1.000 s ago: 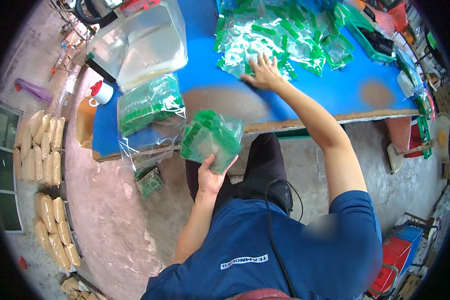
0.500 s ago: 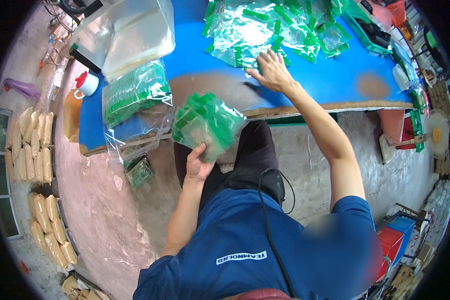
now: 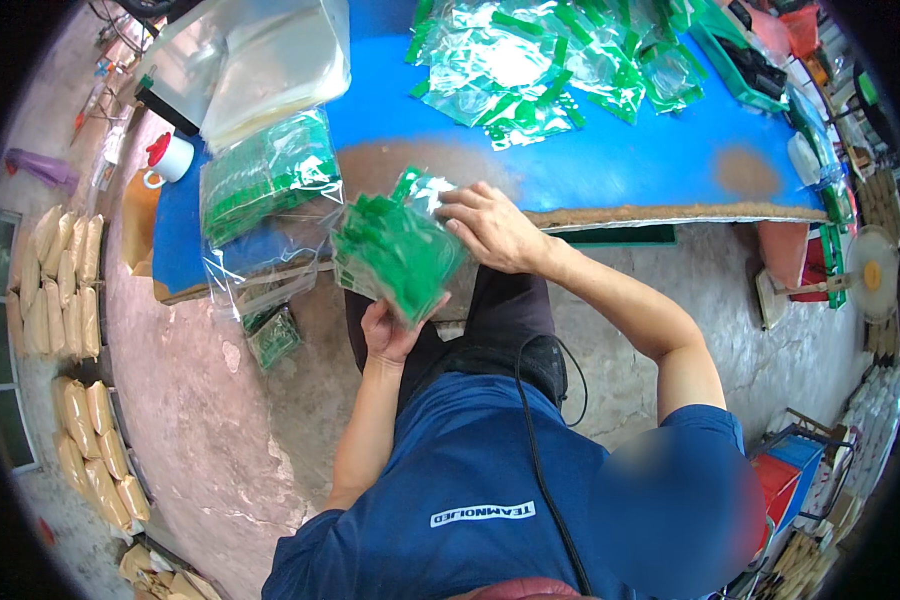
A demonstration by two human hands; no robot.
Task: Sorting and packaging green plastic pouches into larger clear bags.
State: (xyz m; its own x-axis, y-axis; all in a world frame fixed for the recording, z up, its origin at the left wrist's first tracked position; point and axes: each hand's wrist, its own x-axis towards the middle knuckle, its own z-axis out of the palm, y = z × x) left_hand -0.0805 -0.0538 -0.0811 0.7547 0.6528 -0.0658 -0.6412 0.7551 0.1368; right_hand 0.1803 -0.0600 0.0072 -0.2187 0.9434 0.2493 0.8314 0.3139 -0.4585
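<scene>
A fanned stack of clear plastic packets with green bands [image 3: 395, 245] rests in my left hand [image 3: 395, 328], whose fingers and thumb grip its lower corner just off the table's front edge. At the stack's upper right, my right hand [image 3: 490, 228] has its fingers closed on a single shiny packet [image 3: 427, 192], which overlaps the stack. Its fingertips are partly hidden behind the plastic. Farther back lies a loose heap of similar packets [image 3: 540, 70]. To the left, a large clear bag [image 3: 270, 185] filled with neat rows of green packets hangs partly over the edge.
The blue table [image 3: 660, 165] has worn brown patches. At its left stand a large clear plastic bin [image 3: 270, 70] and a white mug with a red lid [image 3: 170, 162]. A green tray [image 3: 735, 60] holds dark items at the far right. A fan [image 3: 873, 268] stands beyond the right end.
My right hand has come from the heap toward me and left, bringing a packet to the stack. My left hand keeps its grip, with the stack shifted slightly left.
</scene>
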